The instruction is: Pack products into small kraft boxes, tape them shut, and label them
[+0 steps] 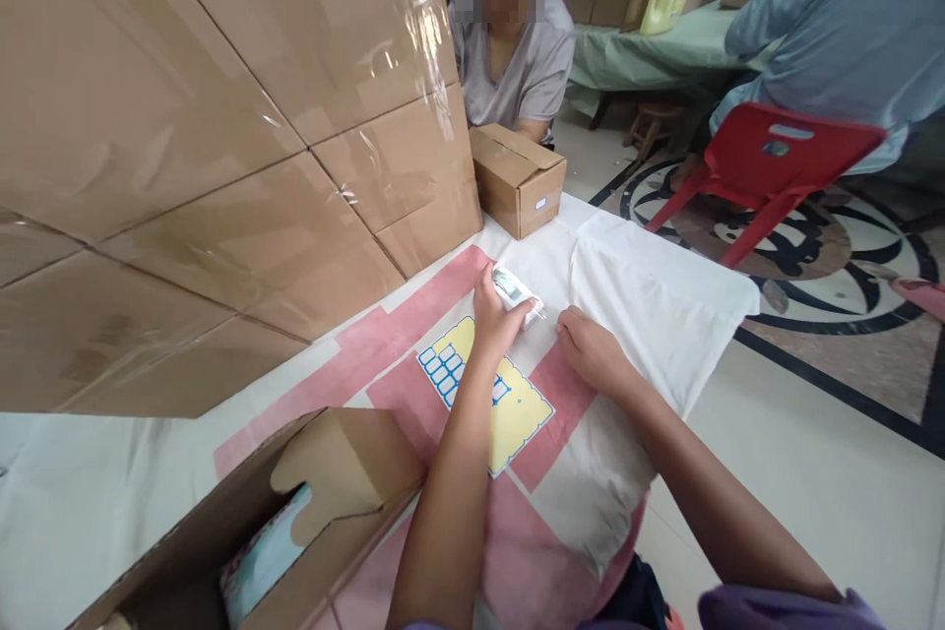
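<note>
My left hand [498, 315] is closed around a small white box [509, 283] with a greyish-green panel on its upper face. A thin clear piece sticks out at the box's right end. Just to the right, apart from the box, my right hand [587, 345] is closed with fingers pinched together; what they hold, if anything, is hidden. Beneath my left wrist lies a yellow sheet [521, 418] with rows of white rounded squares edged in blue, partly covered by my forearm.
Taped cartons [221, 148] form a wall at left. A closed cardboard box [521, 182] stands on the white-and-pink cloth [635, 305], before a seated person [509, 69]. An open carton [346, 453] is at lower left. Another person [849, 39] sits on a red chair [783, 153].
</note>
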Demonstrator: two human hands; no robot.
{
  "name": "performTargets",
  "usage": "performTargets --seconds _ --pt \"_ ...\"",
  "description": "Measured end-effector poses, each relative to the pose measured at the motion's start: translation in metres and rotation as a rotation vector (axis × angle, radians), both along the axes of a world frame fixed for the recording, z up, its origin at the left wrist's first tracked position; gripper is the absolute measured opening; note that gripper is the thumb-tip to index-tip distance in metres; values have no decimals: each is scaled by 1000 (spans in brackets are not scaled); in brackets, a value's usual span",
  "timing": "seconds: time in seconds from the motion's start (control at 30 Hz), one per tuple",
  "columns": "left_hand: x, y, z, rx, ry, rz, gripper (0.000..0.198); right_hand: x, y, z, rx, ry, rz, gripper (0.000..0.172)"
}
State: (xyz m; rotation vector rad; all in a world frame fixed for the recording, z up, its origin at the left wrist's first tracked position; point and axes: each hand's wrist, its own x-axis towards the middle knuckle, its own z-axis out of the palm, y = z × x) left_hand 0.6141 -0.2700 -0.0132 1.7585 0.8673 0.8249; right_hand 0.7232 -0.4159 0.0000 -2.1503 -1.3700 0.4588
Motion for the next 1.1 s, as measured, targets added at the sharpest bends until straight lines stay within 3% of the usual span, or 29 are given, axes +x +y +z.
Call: performTargets --seconds 0.2,0.53,0.73,0.97,1.03,1.1 --pt "0 0 -1 15 -14 7 86 6 -4 4 27 29 15 27" --pt "0 2 -1 9 2 2 87 -1 0 -1 -63 -78 24 23" --pt "-1 0 4 6 -22 1 86 7 -5 1 -36 -23 29 19" --pt "-10 -3 18 -29 -55 7 81 -4 -15 15 155 307 41 21" --pt "-15 -5 30 -37 -81 37 72 -14 -22 25 165 394 29 23" --pt "-22 -13 50 -27 -120 53 59 -26 -30 37 198 439 30 26"
